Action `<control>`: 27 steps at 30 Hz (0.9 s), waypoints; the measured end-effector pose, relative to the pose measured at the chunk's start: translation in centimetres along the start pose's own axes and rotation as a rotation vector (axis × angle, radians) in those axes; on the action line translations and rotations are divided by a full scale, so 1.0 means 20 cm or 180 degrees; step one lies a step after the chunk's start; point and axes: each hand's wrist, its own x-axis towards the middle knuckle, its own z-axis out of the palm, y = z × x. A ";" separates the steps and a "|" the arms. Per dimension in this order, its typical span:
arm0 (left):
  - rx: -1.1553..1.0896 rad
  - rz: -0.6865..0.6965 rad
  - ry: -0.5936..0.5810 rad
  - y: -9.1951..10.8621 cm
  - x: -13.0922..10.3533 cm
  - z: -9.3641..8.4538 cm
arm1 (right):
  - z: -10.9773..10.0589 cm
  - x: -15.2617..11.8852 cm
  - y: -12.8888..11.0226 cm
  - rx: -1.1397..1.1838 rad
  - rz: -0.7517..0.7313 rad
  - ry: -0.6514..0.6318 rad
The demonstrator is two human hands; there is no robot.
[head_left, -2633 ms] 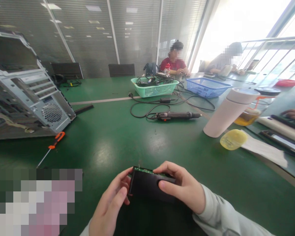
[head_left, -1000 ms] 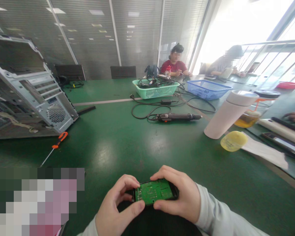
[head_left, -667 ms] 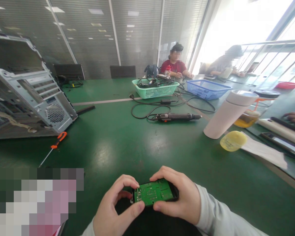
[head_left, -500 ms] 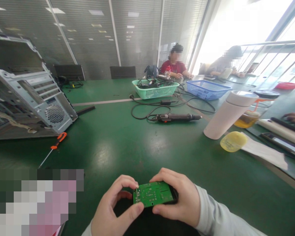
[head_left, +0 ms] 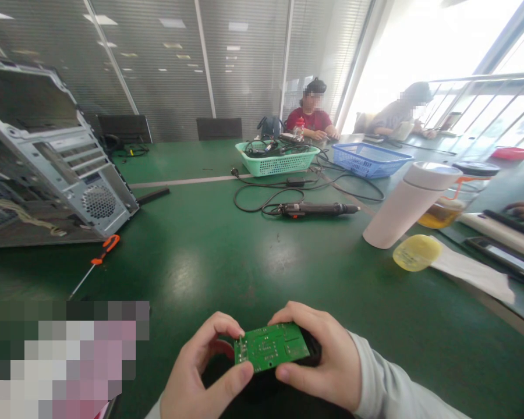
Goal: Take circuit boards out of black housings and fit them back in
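Observation:
A green circuit board [head_left: 268, 347] is held between my two hands above the near edge of the table, solder side up. My left hand [head_left: 196, 372] pinches the board's left end between thumb and fingers. My right hand [head_left: 329, 358] is wrapped round a black piece [head_left: 314, 348] at the board's right end, with thumb and fingers along both long sides. Most of that black piece is hidden by the board and my palm, so its kind cannot be made out.
A corded electric screwdriver [head_left: 314, 209] lies across the green table [head_left: 227, 250]. To the left are an orange-handled screwdriver [head_left: 100, 259] and an open computer case [head_left: 70, 163]. Behind stand a green basket [head_left: 279, 166] of cables and a blue basket [head_left: 371, 160]. A white tumbler [head_left: 408, 206] stands right.
My right hand has shifted slightly right with the black piece, and a bit more of it shows beyond the board's end. My left hand keeps its pinch.

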 end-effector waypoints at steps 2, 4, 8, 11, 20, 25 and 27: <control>-0.0025 -0.0094 0.0098 0.00 -0.01 0.01 | 0.00 0.00 0.00 -0.0010 0.0017 0.0014; 0.0006 -0.0161 0.0231 0.01 -0.02 0.02 | 0.00 0.00 0.00 -0.0052 0.0025 0.0030; 0.0335 -0.0025 0.0079 0.02 -0.02 0.02 | 0.00 0.00 -0.01 -0.0149 0.0050 0.0005; 0.0445 0.0120 -0.0019 0.03 -0.01 0.03 | 0.00 0.00 0.00 -0.0233 0.0034 -0.0031; 0.0373 0.0012 0.0048 0.05 0.00 0.05 | 0.00 0.00 -0.01 -0.0333 -0.0065 -0.0061; 0.0275 -0.0047 0.0105 0.05 0.00 0.05 | -0.01 0.00 -0.02 -0.0292 -0.0092 0.0005; 0.0230 -0.0023 0.0130 0.05 0.00 0.05 | -0.01 0.00 -0.02 -0.0263 -0.0081 0.0021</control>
